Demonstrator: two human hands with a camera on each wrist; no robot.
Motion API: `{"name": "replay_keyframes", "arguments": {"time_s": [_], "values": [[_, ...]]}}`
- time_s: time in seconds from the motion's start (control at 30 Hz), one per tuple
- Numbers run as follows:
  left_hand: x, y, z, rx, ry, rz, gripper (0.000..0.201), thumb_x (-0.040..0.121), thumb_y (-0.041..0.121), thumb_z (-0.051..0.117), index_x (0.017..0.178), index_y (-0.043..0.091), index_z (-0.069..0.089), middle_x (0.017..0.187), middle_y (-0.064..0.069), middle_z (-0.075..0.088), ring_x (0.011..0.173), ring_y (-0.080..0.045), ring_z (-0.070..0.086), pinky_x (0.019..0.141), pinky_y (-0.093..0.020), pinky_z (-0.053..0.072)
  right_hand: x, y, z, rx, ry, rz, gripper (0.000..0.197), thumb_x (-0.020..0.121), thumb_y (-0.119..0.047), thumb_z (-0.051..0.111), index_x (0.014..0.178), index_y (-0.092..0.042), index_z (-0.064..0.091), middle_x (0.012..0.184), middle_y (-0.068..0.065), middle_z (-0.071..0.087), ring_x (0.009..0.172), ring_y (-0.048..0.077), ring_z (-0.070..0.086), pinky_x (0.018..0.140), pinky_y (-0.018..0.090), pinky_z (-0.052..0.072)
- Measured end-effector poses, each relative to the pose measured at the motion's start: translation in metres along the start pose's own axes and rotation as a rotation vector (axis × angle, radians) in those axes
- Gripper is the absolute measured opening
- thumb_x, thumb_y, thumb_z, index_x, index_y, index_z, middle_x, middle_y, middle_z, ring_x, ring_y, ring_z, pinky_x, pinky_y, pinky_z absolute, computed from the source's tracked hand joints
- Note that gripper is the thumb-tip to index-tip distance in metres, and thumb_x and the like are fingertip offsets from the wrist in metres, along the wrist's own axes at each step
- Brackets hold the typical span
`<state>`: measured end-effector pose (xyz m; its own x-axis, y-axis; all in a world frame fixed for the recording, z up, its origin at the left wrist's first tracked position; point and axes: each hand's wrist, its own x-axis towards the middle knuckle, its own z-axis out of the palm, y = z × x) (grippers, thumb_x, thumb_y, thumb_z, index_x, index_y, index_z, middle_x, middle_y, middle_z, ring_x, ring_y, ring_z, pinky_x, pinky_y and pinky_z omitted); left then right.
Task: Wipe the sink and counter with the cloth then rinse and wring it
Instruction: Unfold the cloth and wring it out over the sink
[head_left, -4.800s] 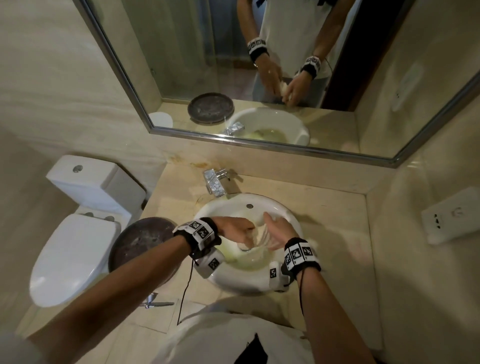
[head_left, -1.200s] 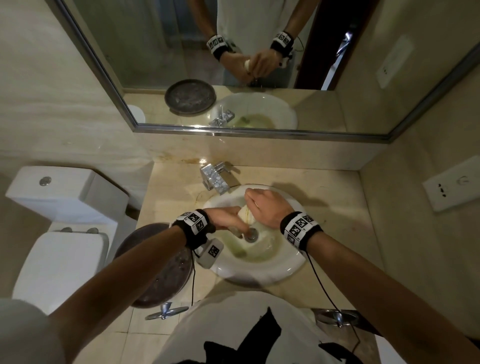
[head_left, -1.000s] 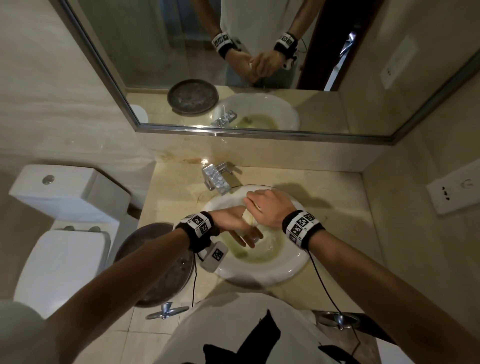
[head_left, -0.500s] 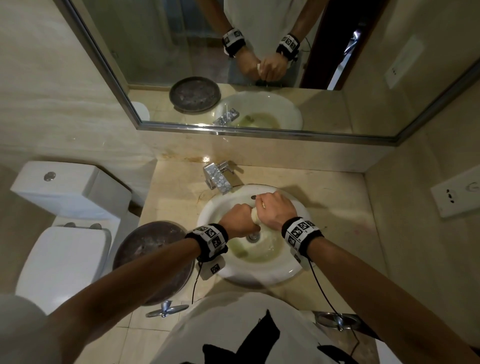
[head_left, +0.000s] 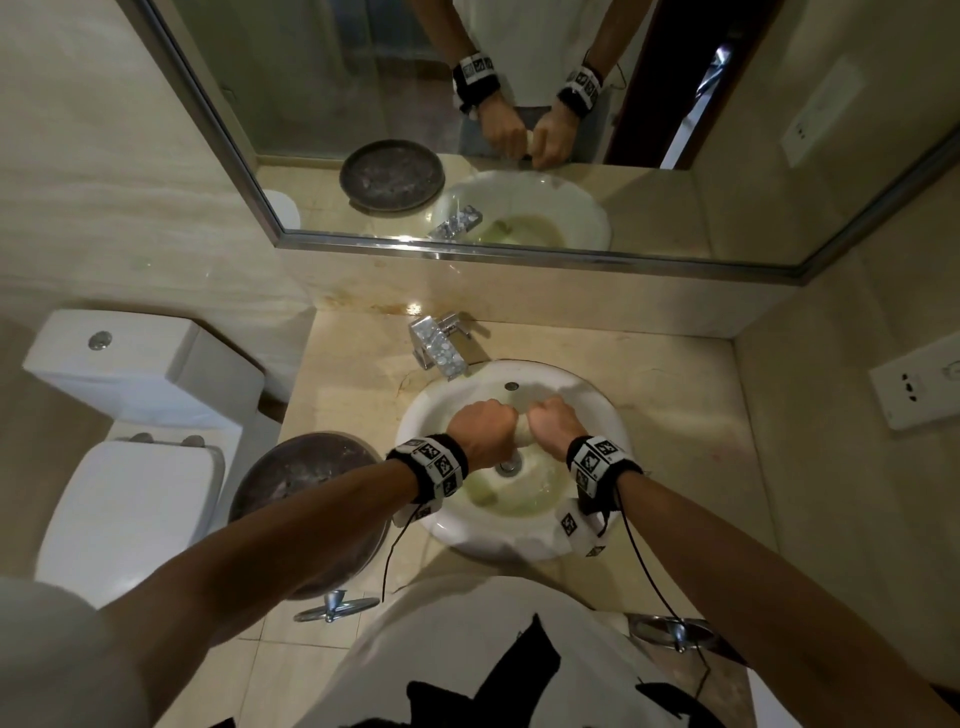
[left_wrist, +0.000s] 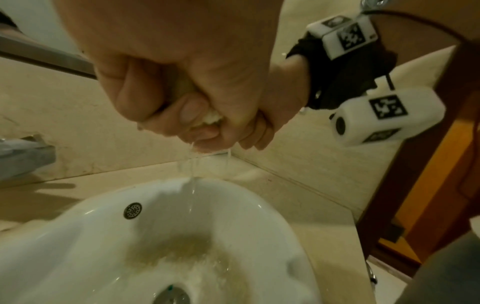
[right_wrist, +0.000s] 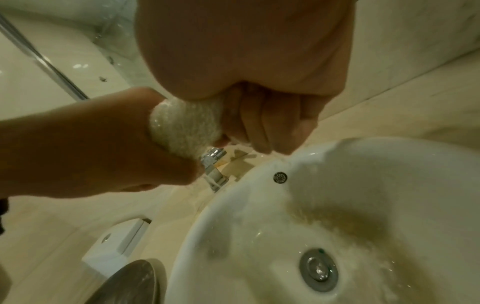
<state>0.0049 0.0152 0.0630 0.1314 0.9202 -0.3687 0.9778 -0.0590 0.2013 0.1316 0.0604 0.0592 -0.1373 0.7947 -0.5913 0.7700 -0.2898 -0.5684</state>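
A pale, wet cloth (head_left: 522, 432) is rolled into a tight wad above the white sink (head_left: 597, 410). My left hand (head_left: 483, 428) grips its left end and my right hand (head_left: 553, 423) grips its right end, both as fists side by side. In the right wrist view the cloth (right_wrist: 185, 125) bulges between the two fists. In the left wrist view only a bit of cloth (left_wrist: 211, 118) shows between the curled fingers (left_wrist: 193, 110), and thin streams of water fall from it into the sink (left_wrist: 78, 236). The drain (right_wrist: 319, 269) lies below, with yellowish staining around it.
A chrome faucet (head_left: 436, 345) stands at the sink's back left on the beige counter (head_left: 675, 395). A dark round dish (head_left: 306, 499) sits on the counter's left, beside a white toilet (head_left: 124, 452). A mirror (head_left: 519, 130) spans the back wall; a wall socket (head_left: 914, 387) is on the right.
The loose cloth rubbed low in the basin has been gathered into a wad and lifted above the drain. Both hands have closed round it as fists, and water now runs out of it.
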Motion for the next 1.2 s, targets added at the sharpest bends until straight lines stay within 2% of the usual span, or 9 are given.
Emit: {"name": "replay_keyframes", "arguments": {"time_s": [0.13, 0.27, 0.4, 0.5, 0.63, 0.87, 1.0, 1.13, 1.2], "values": [[0.002, 0.003, -0.005, 0.023, -0.015, 0.023, 0.020, 0.081, 0.025, 0.071, 0.095, 0.011, 0.065, 0.088, -0.009, 0.066, 0.068, -0.024, 0.055, 0.058, -0.031, 0.043, 0.004, 0.005, -0.002, -0.005, 0.006, -0.025, 0.037, 0.100, -0.034, 0.041, 0.092, -0.005, 0.064, 0.095, 0.014, 0.068, 0.087, 0.031, 0.066, 0.077, 0.036, 0.048], [0.001, 0.004, -0.004, 0.060, -0.030, 0.055, 0.021, 0.084, 0.021, 0.067, 0.099, 0.007, 0.062, 0.085, -0.011, 0.062, 0.067, -0.024, 0.052, 0.059, -0.032, 0.043, 0.001, 0.006, -0.004, -0.201, 0.008, -0.127, 0.051, 0.102, -0.042, 0.039, 0.062, -0.012, 0.050, 0.065, 0.006, 0.057, 0.056, 0.023, 0.051, 0.057, 0.030, 0.038], [-0.003, 0.006, -0.006, 0.098, -0.035, 0.081, 0.018, 0.086, 0.022, 0.067, 0.095, 0.007, 0.065, 0.070, -0.004, 0.049, 0.063, -0.025, 0.052, 0.057, -0.031, 0.043, 0.000, 0.006, -0.003, -0.264, 0.020, -0.106, 0.043, 0.101, -0.035, 0.036, 0.066, -0.012, 0.050, 0.077, 0.011, 0.058, 0.069, 0.028, 0.055, 0.064, 0.032, 0.039], [-0.006, 0.002, -0.004, 0.139, -0.030, 0.121, 0.017, 0.087, 0.020, 0.064, 0.098, 0.007, 0.063, 0.078, -0.011, 0.062, 0.064, -0.028, 0.053, 0.057, -0.032, 0.042, -0.002, 0.005, 0.004, -0.134, -0.047, 0.034, 0.036, 0.102, -0.032, 0.037, 0.088, -0.009, 0.060, 0.091, 0.012, 0.064, 0.080, 0.030, 0.062, 0.070, 0.033, 0.043], [-0.013, -0.006, -0.001, 0.218, 0.014, 0.192, 0.024, 0.093, 0.023, 0.055, 0.111, 0.007, 0.054, 0.087, -0.013, 0.068, 0.072, -0.033, 0.063, 0.058, -0.034, 0.038, -0.015, 0.006, 0.009, 0.090, -0.211, 0.268, 0.028, 0.094, -0.025, 0.041, 0.072, -0.012, 0.052, 0.058, 0.006, 0.045, 0.048, 0.016, 0.037, 0.051, 0.023, 0.030], [-0.016, -0.022, 0.001, 0.352, 0.056, 0.268, 0.024, 0.099, 0.020, 0.042, 0.117, 0.009, 0.051, 0.091, -0.009, 0.070, 0.076, -0.032, 0.068, 0.059, -0.034, 0.038, -0.017, 0.016, 0.024, 0.518, -0.459, 0.379, 0.035, 0.095, -0.037, 0.032, 0.066, -0.021, 0.045, 0.052, -0.001, 0.033, 0.042, 0.013, 0.022, 0.041, 0.017, 0.021], [-0.015, -0.020, 0.000, 0.385, 0.032, 0.271, 0.022, 0.100, 0.019, 0.041, 0.117, 0.010, 0.051, 0.090, -0.007, 0.070, 0.075, -0.030, 0.069, 0.056, -0.033, 0.035, -0.015, 0.025, 0.030, 0.584, -0.474, 0.380, 0.033, 0.092, -0.035, 0.032, 0.064, -0.023, 0.043, 0.052, -0.002, 0.030, 0.043, 0.012, 0.019, 0.042, 0.017, 0.017], [-0.003, -0.021, 0.003, 0.363, -0.006, 0.261, 0.018, 0.097, 0.016, 0.046, 0.111, 0.009, 0.054, 0.088, -0.009, 0.071, 0.073, -0.031, 0.068, 0.056, -0.033, 0.037, -0.008, 0.028, 0.034, 0.563, -0.365, 0.340, 0.032, 0.093, -0.034, 0.033, 0.067, -0.021, 0.046, 0.048, -0.002, 0.038, 0.042, 0.013, 0.023, 0.044, 0.020, 0.019], [0.004, -0.025, 0.007, 0.323, -0.048, 0.255, 0.023, 0.094, 0.021, 0.053, 0.114, 0.010, 0.054, 0.091, -0.010, 0.071, 0.075, -0.031, 0.067, 0.057, -0.033, 0.039, -0.002, 0.027, 0.034, 0.490, -0.311, 0.320, 0.038, 0.097, -0.043, 0.035, 0.071, -0.018, 0.050, 0.047, -0.002, 0.044, 0.042, 0.014, 0.029, 0.045, 0.021, 0.022]]}}
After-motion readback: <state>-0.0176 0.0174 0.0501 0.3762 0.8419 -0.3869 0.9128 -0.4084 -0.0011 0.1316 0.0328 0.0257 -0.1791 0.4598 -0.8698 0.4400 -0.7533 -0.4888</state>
